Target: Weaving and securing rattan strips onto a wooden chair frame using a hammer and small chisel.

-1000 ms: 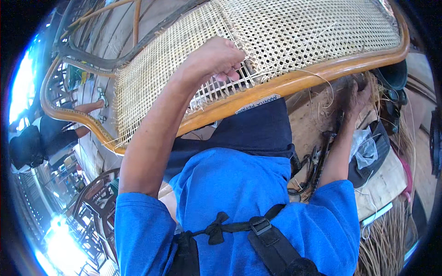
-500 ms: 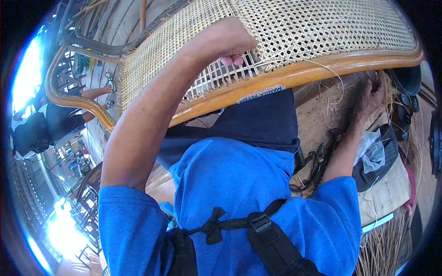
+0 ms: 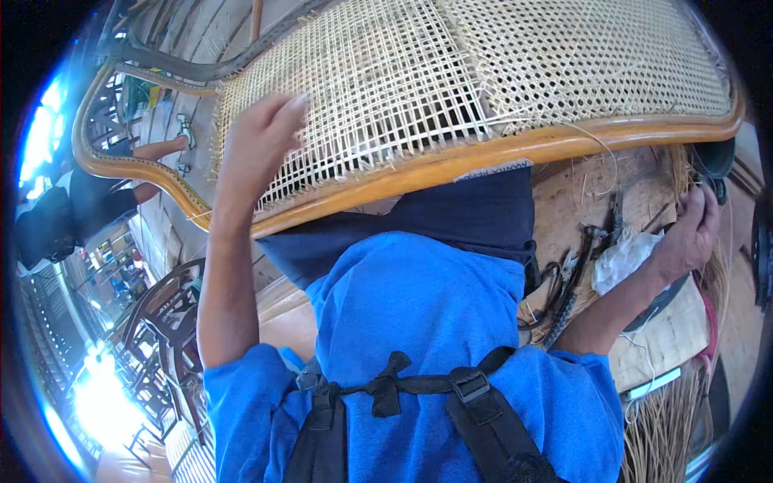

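Floorboards (image 3: pixel 200 52) lie beyond our cane panel (image 3: pixel 362 72); our left hand (image 3: pixel 266 133) curls over it, right hand (image 3: pixel 696 229) half-bent, both grips unclear.

The curved frame (image 3: pixel 564 145) is smooth, glossy wood — its woven panel (image 3: pixel 596 64) matt, rough-textured cane. Soft, matt cloth makes the blue shirt (image 3: pixel 419 298); the whitish bag (image 3: pixel 616 270) is thin, crinkled plastic — faintly shiny.

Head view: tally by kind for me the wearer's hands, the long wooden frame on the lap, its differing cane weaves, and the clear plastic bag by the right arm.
Hands: 2 (left hand, right hand)
Wooden frame: 1
Cane weaves: 2 (open square grid, denser holed mesh)
Clear plastic bag: 1
Total: 6
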{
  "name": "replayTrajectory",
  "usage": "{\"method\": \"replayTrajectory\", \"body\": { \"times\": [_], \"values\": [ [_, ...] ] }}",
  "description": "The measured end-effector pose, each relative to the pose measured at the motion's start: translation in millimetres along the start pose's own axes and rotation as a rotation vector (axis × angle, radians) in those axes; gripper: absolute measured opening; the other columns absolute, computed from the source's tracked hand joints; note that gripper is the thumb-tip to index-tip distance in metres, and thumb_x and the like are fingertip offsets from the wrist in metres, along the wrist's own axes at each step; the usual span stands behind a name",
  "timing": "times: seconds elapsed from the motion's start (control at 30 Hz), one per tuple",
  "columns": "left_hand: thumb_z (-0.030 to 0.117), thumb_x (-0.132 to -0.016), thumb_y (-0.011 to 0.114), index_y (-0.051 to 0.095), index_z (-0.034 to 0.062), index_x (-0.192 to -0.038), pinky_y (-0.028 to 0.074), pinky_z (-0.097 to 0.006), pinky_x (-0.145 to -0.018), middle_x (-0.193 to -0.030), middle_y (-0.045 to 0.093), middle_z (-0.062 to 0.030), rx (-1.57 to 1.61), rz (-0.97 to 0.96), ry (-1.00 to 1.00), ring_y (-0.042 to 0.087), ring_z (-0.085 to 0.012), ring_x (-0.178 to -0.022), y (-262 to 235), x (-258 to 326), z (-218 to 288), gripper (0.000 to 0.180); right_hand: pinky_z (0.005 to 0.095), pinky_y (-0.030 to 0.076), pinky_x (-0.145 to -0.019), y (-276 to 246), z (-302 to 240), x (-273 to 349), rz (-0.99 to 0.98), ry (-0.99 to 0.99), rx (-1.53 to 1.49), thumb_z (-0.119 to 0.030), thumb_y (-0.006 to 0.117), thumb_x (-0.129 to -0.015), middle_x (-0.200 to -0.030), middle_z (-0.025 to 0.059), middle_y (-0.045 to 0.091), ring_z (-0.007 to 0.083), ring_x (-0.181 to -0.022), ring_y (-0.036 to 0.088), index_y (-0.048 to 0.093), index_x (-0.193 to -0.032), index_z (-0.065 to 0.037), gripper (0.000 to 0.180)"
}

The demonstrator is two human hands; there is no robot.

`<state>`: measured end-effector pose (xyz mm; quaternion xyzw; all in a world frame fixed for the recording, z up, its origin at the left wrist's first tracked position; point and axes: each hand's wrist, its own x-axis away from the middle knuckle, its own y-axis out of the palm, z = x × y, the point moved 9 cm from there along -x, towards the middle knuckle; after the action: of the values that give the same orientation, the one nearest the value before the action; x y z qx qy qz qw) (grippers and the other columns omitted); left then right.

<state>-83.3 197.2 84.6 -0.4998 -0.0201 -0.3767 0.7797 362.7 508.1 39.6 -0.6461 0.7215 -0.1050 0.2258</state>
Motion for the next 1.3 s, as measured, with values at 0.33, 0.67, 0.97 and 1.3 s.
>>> {"method": "replayTrajectory", "body": {
  "times": [0.33, 0.67, 0.97, 1.3],
  "values": [
    [0.022, -0.088, 0.051, 0.059, 0.0014, -0.109, 0.044, -0.044, -0.088, -0.103, 0.063, -0.0163, -0.923, 0.306, -0.058, 0.057, -0.0339, -0.099, -102, 70, -248, 0.031, 0.0394, 0.048, -0.074, 248, -117, 142, -1.122, -0.619, 0.376, -0.007, 0.056, -0.084, -0.089, 0.0156, 0.063, 0.0338, -0.084, 0.06, 0.059, -0.093, -0.003, 0.01],
    [0.024, -0.087, 0.052, 0.061, 0.0041, -0.103, 0.044, -0.046, -0.079, -0.089, 0.064, -0.0146, -0.757, 0.077, 0.097, 0.059, -0.0346, -0.088, -102, 73, -275, 0.026, 0.0323, 0.048, -0.078, 262, -103, 153, -1.179, -0.423, 0.417, -0.01, 0.059, -0.083, -0.091, 0.0121, 0.064, 0.0255, -0.086, 0.062, 0.063, -0.1, -0.003, 0.018],
    [0.017, -0.081, 0.059, 0.065, 0.0059, -0.086, 0.046, -0.041, -0.076, -0.086, 0.062, -0.0114, -0.787, 0.097, 0.244, 0.059, -0.0308, -0.085, -93, 70, -251, 0.013, 0.0365, 0.048, -0.079, 249, -78, 132, -1.074, -0.639, 0.446, -0.012, 0.059, -0.085, -0.096, 0.0119, 0.062, 0.0295, -0.089, 0.06, 0.062, -0.097, -0.005, 0.014],
    [0.032, -0.086, 0.057, 0.056, 0.0042, -0.076, 0.043, -0.046, -0.069, -0.074, 0.06, -0.0153, -0.723, 0.033, 0.099, 0.058, -0.0344, -0.075, -102, 68, -275, 0.029, 0.034, 0.05, -0.073, 249, -96, 153, -1.025, -0.624, 0.404, -0.011, 0.064, -0.082, -0.086, 0.0121, 0.064, 0.0285, -0.081, 0.062, 0.067, -0.093, -0.005, 0.013]
  ]
}}
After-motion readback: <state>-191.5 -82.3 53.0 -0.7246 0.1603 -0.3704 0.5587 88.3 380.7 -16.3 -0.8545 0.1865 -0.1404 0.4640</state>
